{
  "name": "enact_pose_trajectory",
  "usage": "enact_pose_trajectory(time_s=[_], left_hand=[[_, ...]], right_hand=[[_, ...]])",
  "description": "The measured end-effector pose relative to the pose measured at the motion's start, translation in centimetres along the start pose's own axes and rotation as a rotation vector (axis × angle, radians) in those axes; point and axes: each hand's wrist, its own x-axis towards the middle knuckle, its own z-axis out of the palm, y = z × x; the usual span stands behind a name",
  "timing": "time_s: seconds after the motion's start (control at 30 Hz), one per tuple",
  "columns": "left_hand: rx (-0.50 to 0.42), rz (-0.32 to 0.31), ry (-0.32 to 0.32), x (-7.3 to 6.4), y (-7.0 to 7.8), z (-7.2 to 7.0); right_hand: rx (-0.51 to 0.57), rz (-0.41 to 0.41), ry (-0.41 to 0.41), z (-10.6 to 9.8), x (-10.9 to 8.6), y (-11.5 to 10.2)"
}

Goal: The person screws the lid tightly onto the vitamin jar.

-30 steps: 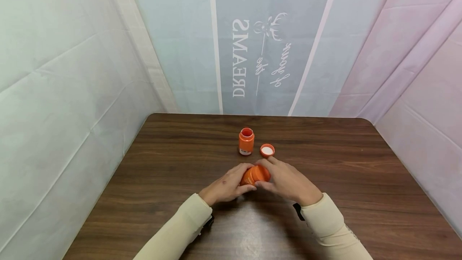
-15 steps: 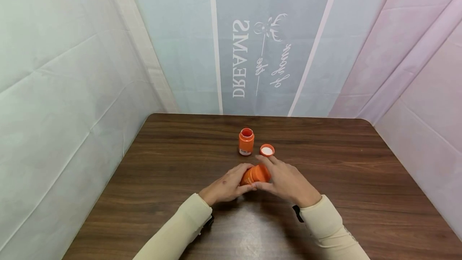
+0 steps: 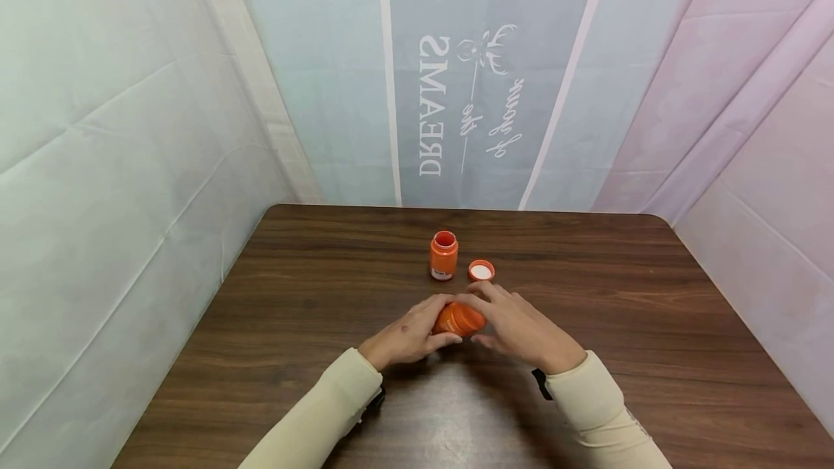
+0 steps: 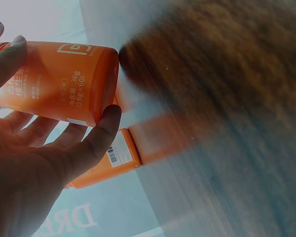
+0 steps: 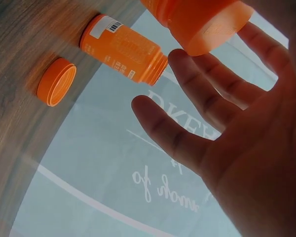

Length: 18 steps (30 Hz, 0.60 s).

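My left hand [image 3: 407, 331] grips an orange bottle [image 4: 64, 81] with printed white lettering, its fingers on one side and thumb on the other. The bottle is tilted, its orange cap [image 5: 212, 29] toward the right hand. My right hand [image 3: 521, 324] is around the cap with fingers fairly straight and spread; in the right wrist view one fingertip is right at the cap's edge and the forefinger stands off it. Behind the hands, a second orange bottle [image 3: 444, 258] stands upright without a cap, its mouth showing. Beside it lies a loose orange cap [image 3: 481, 271], white inside facing up.
Everything is over a dark wood-grain table [image 3: 313, 266]. A pale blue-grey cloth backdrop [image 3: 456, 107] with mirrored lettering hangs at the table's far edge, and light cloth walls [image 3: 130, 165] stand on both sides.
My right hand's fingers have shifted around the cap, and its thumb has come away from the held bottle. The left hand keeps its grip. The standing bottle and loose cap stay put.
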Motion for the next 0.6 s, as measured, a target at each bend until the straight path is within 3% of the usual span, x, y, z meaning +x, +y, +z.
enact_pose_trajectory(time_s=[0.37, 0.6], left_hand=[[0.006, 0.013, 0.002, -0.02, 0.14, 0.06], [0.003, 0.025, 0.000, -0.07, 0.17, 0.04]], right_hand=[[0.009, -0.022, 0.022, 0.04, -0.14, 0.07], [0.045, 0.038, 0.012, 0.20, -0.21, 0.00]])
